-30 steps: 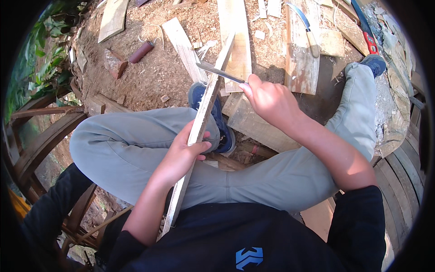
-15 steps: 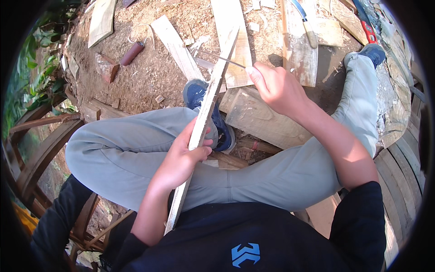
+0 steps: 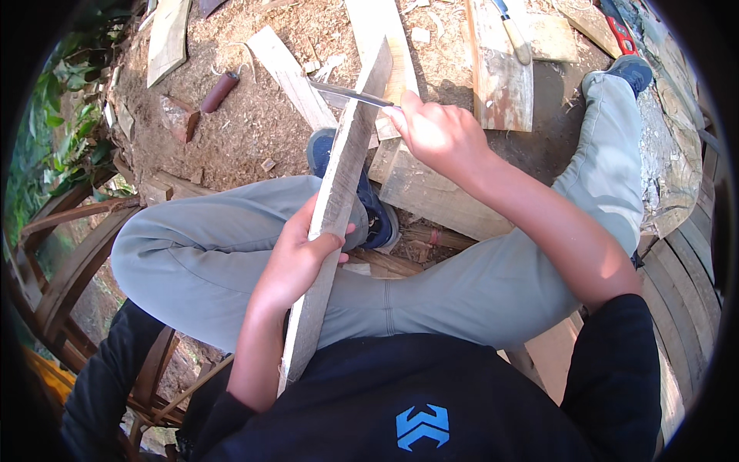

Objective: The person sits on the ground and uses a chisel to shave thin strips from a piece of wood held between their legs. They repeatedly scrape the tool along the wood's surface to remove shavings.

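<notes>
A long, pale wooden board (image 3: 339, 200) is held up on a slant over the lap, with its low end near the dark shirt and its top end over the sawdust ground (image 3: 254, 115). The board is gripped around its middle by the left hand (image 3: 296, 258), fingers wrapped tight. A thin metal blade (image 3: 346, 94) is held in the right hand (image 3: 439, 135), which is closed around its handle. The blade is laid across the top part of the board. A blue shoe (image 3: 369, 204) is seen just behind the board.
</notes>
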Available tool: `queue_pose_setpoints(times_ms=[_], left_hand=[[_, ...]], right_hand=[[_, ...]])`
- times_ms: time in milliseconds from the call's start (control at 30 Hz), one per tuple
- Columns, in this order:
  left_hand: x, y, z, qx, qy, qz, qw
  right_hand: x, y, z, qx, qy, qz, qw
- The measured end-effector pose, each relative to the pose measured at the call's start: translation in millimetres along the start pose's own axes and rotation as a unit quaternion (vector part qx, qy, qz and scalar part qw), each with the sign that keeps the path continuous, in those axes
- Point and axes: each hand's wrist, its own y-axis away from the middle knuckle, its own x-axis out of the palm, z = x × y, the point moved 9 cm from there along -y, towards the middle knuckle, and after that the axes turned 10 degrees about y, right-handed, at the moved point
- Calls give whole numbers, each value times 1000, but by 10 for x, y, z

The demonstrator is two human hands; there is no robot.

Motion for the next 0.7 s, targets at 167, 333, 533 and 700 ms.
queue_pose_setpoints(times_ms=[167, 333, 533, 700], left_hand=[[32, 4, -17, 25, -21, 4, 999], [43, 9, -31, 21, -60, -10, 998], [128, 95, -118, 89, -95, -35, 991], [250, 74, -87, 57, -93, -5, 994]], right_hand=[[-87, -19, 51, -34, 30, -63, 997], [-16, -72, 24, -23, 36, -53, 998], [-281, 7, -41, -63, 18, -88, 994], [-153, 152, -163, 16, -9, 43, 999]])
